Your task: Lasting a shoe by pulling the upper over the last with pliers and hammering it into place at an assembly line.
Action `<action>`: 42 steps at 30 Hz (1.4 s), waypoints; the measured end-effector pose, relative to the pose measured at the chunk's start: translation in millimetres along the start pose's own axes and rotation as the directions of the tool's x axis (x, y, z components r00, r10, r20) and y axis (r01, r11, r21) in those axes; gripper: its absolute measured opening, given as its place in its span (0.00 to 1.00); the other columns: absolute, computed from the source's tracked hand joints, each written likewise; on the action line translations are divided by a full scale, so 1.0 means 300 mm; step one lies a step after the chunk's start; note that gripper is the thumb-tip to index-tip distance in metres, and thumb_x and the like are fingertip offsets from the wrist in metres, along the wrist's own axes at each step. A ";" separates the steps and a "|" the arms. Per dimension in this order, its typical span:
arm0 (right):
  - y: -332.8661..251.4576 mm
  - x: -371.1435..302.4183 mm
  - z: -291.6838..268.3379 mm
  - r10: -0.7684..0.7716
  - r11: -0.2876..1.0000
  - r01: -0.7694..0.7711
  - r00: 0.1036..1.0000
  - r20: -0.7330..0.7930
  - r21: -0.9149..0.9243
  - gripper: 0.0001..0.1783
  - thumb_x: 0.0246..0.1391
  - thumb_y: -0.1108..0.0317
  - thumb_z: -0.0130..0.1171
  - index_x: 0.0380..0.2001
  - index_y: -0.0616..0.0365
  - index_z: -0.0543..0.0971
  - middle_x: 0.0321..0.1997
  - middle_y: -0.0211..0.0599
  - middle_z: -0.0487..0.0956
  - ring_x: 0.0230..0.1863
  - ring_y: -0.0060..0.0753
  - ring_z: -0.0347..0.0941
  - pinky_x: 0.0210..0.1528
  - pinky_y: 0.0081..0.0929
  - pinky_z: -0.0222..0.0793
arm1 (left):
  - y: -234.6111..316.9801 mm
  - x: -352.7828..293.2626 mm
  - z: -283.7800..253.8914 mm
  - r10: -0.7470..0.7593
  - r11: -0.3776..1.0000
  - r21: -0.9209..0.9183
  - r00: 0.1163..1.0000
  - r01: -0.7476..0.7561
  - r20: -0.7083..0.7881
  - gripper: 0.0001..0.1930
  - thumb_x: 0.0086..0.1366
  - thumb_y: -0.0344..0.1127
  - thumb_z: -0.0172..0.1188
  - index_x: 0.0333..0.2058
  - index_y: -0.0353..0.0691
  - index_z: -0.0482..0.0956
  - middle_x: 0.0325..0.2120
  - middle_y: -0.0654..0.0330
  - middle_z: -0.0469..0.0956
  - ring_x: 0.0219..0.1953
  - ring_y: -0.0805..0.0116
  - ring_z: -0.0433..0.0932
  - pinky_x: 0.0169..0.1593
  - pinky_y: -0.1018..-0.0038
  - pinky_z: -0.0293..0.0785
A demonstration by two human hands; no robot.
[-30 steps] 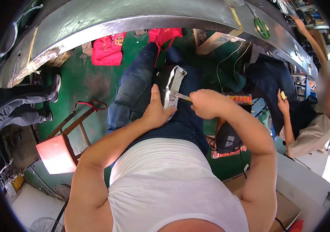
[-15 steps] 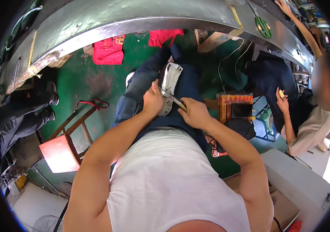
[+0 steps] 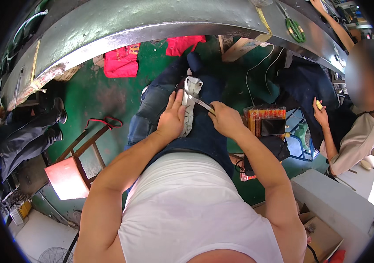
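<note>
A long, narrow whitish piece with a ragged, folded edge (image 3: pixel 188 115) lies lengthwise over my thighs. It resembles a shoe upper pulled over a last, seen from the sole side. My left hand (image 3: pixel 172 117) rests along its left side, fingers stretched out. In my right hand (image 3: pixel 227 119) is a metal hand tool with a curved head (image 3: pixel 201 102) and a yellowish grip, probably pincers. Its head reaches the upper part of the piece, close to my left fingertips. Whether the jaws grip the edge I cannot tell.
A metal-topped bench (image 3: pixel 130 19) curves across the front, with green-handled scissors (image 3: pixel 295 30) on it. Left stands a stool with a reddish seat (image 3: pixel 67 176). A co-worker (image 3: pixel 356 136) sits at right beside a blue-framed stool (image 3: pixel 300 136). A dark phone (image 3: pixel 273 126) lies on red-yellow packaging.
My left fingers have straightened along the piece, where they were curled before. My right hand has moved slightly right and up, and the tool's head now sits higher on the piece.
</note>
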State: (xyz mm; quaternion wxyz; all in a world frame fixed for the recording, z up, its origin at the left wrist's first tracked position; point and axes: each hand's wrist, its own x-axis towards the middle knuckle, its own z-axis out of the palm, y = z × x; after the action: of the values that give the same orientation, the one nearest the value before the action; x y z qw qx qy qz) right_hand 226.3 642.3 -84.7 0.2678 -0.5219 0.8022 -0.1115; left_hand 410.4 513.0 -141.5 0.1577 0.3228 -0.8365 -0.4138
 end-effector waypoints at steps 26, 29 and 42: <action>-0.072 0.030 -0.078 -0.087 0.989 0.061 0.978 0.189 0.137 0.24 0.71 0.50 0.46 0.39 0.62 0.77 0.35 0.59 0.81 0.41 0.66 0.78 0.44 0.54 0.72 | 0.003 -0.041 -0.082 -0.329 0.908 -0.153 0.889 0.391 0.319 0.39 0.73 0.45 0.53 0.72 0.26 0.48 0.61 0.30 0.69 0.63 0.42 0.73 0.65 0.65 0.67; -0.040 0.007 -0.058 0.051 0.988 -0.089 0.960 0.276 0.126 0.26 0.70 0.47 0.48 0.37 0.62 0.78 0.32 0.51 0.83 0.36 0.55 0.81 0.41 0.46 0.74 | 0.017 -0.005 -0.082 -0.309 0.921 -0.152 0.910 0.359 0.277 0.37 0.73 0.45 0.54 0.71 0.27 0.54 0.59 0.32 0.72 0.61 0.43 0.75 0.63 0.64 0.69; -0.063 0.051 0.006 0.200 0.300 -0.039 0.980 -0.023 0.953 0.21 0.71 0.52 0.52 0.46 0.62 0.76 0.34 0.31 0.78 0.34 0.23 0.73 0.39 0.27 0.71 | 0.011 0.041 -0.152 0.202 0.928 -0.365 0.919 -0.069 0.339 0.60 0.58 0.20 0.65 0.75 0.43 0.26 0.74 0.42 0.52 0.74 0.53 0.57 0.72 0.69 0.56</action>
State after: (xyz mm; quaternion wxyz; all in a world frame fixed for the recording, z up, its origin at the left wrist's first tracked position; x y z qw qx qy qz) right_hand 237.2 620.6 -82.4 0.4748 -0.1948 0.6361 -0.5762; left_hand 424.2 479.3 -111.2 0.0799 0.1463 -0.7859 -0.5955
